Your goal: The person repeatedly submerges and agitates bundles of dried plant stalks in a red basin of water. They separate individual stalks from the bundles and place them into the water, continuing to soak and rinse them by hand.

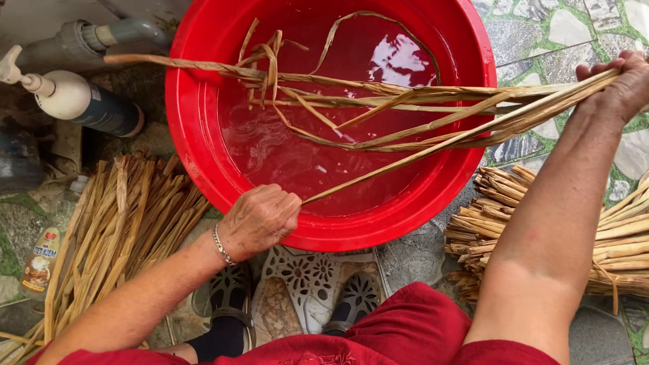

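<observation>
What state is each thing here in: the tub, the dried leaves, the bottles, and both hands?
Red basin: holds water.
Leaf strips: stretched across the basin, partly wet.
Left hand: closed on one strip's end.
Right hand: gripping the strips.
Left pile: loose.
Right bundle: tied.
Pump bottle: lying down.

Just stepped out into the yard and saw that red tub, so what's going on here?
A person in red sits over a red basin of water. The right hand grips a bunch of long dried leaf strips stretched across the basin, some dipping into the water. The left hand rests at the near rim, pinching the end of one strip. Dry bundles lie on the stone floor on both sides: a loose pile at left, a tied bundle at right. A pump bottle lies nearby.
</observation>
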